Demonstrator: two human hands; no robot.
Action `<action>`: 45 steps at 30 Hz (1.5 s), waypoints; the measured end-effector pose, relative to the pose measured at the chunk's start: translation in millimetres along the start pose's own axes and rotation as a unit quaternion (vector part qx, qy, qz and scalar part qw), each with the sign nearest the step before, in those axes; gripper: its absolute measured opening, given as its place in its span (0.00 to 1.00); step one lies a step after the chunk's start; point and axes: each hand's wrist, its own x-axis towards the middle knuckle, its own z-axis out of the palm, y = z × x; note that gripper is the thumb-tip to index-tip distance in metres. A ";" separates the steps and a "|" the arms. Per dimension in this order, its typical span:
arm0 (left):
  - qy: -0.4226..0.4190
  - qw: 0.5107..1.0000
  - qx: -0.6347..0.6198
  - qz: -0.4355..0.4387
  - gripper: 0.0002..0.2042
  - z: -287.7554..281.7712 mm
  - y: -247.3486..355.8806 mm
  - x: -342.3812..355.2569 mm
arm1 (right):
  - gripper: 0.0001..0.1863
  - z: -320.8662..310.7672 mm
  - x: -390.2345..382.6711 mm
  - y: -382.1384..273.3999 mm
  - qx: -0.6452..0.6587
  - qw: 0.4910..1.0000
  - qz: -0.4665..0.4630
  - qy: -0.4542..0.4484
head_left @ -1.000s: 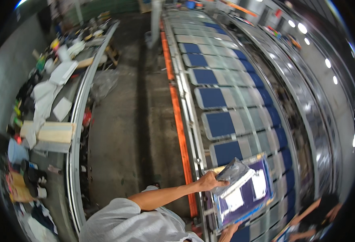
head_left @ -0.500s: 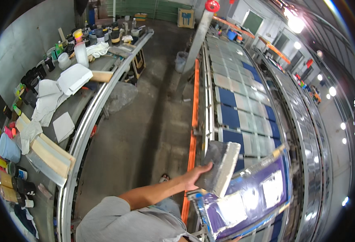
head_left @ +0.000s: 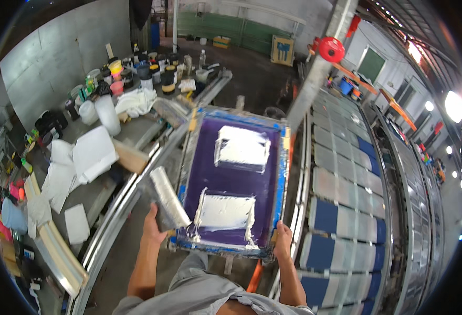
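Observation:
A screen-printing frame (head_left: 226, 182) with purple mesh hangs in front of me, above the walkway and tilted toward me. Blue tape lines its edges, and two patches of white ink (head_left: 226, 211) lie on the mesh. My right hand (head_left: 282, 240) is closed on the frame's near right corner. In my left hand (head_left: 153, 227) is a squeegee (head_left: 169, 197), its broad edge coated in white ink, beside the frame's near left corner. The left thumb shows; the other fingers are partly hidden behind the squeegee.
On the left, a long workbench (head_left: 113, 202) carries ink tubs (head_left: 146, 75), white cloths, paper sheets and pale boards. To the right runs a long printing table (head_left: 341, 231) with navy and grey panels. A post with a red round fitting (head_left: 331, 49) stands ahead.
The frame and squeegee have moved left, away from the printing table to above the walkway, as my view turned left. My right hand, barely visible before, now shows on the frame.

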 end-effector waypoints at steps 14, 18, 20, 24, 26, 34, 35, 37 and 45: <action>-0.011 0.999 -0.002 0.051 0.33 152.3 0.4 420.1 | 0.33 199.3 471.3 -67.2 -0.057 0.992 -0.017 0.111; 0.015 1.000 0.018 -0.016 0.24 232.1 -44.7 557.7 | 0.33 215.9 654.4 -47.3 0.036 0.995 0.031 0.088; 0.031 0.998 0.044 -0.012 0.22 267.0 -75.6 643.3 | 0.31 223.1 751.7 -64.0 -0.086 0.989 0.049 0.108; 0.054 0.992 0.115 -0.027 0.21 333.3 -89.1 770.0 | 0.32 262.3 874.3 -104.2 0.017 0.993 0.061 0.095; 0.042 0.988 0.147 -0.017 0.24 351.1 -104.8 838.1 | 0.33 274.7 944.1 -122.8 -0.036 0.992 0.033 0.116; 0.041 0.985 0.168 -0.002 0.25 416.0 -158.4 1160.2 | 0.38 339.9 1200.4 -236.4 -0.068 0.995 -0.004 0.078; 0.048 0.984 0.170 -0.023 0.27 421.3 -169.1 1195.7 | 0.39 332.7 1226.1 -247.7 -0.071 0.995 -0.024 0.063; 0.012 0.992 0.112 -0.052 0.30 439.4 -177.9 1254.0 | 0.41 353.2 1264.3 -279.0 -0.134 0.987 -0.031 0.081; 0.168 0.979 0.109 -0.043 0.29 462.0 -192.4 1465.0 | 0.37 422.5 1525.9 -331.1 -0.174 0.983 0.017 -0.060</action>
